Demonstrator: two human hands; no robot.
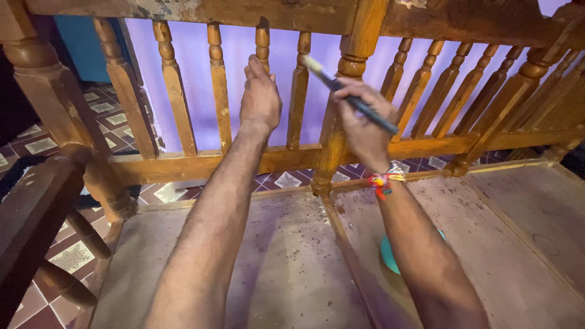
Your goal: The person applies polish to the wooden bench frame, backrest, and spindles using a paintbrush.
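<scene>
You are leaning over a bare wooden seat before a purple wall. Your right hand is gripping a paintbrush, bristles pointing up-left toward a spindle. Your left hand is wrapping another spindle.

A wooden bench frame with turned spindles along its back stands on a tiled floor of maroon and pale squares. Its seat is made of flat plywood panels, dusty and speckled with dark spots, divided by a wooden rail. A turquoise round object lies on the middle panel, mostly hidden by a forearm.
</scene>
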